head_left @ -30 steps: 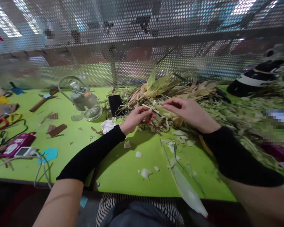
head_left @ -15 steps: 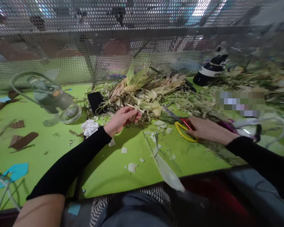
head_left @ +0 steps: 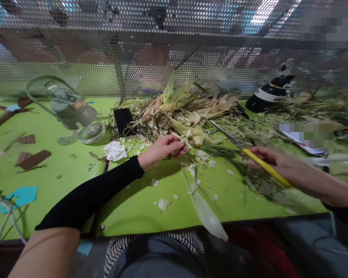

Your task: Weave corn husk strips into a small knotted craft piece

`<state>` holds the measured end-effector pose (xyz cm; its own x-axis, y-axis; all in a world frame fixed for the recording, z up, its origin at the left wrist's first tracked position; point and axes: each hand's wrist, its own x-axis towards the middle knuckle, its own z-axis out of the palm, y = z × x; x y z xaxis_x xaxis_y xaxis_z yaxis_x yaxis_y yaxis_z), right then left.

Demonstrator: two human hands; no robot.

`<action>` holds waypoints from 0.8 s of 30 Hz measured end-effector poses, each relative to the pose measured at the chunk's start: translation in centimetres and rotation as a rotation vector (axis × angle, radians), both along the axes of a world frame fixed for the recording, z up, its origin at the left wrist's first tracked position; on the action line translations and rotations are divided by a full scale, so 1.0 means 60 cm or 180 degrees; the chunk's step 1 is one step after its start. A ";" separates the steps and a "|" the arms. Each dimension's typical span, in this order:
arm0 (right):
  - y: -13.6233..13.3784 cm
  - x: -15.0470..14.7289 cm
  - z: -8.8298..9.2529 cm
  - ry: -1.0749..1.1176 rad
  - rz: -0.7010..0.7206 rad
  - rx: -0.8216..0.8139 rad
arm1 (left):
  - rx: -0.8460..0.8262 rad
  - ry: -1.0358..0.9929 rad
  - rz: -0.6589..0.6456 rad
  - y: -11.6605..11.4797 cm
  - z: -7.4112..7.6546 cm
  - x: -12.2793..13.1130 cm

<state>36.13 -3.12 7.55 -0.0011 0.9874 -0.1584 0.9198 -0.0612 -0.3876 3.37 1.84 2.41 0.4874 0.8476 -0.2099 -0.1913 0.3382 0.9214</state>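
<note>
My left hand pinches a strip of dried corn husk at the near edge of the husk pile, fingers closed on it. My right hand is wrapped round the yellow handles of a pair of scissors. The scissors are lifted off the green table, and their metal blades point up and left toward the pile. Both forearms wear black sleeves.
A small grey fan lies tipped at the back left. A black phone rests beside the pile, a crumpled white tissue near it. Husk scraps litter the front. Perforated metal screen walls the back. Cardboard pieces lie left.
My right hand left the pile, reached right to the scissors on the table, and now lifts them with blades toward the husks. The left hand keeps its pinch.
</note>
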 end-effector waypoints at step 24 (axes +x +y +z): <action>-0.016 -0.079 0.003 0.0241 0.0712 -0.0785 | 0.0080 -0.0116 -0.0371 -0.007 -0.006 0.002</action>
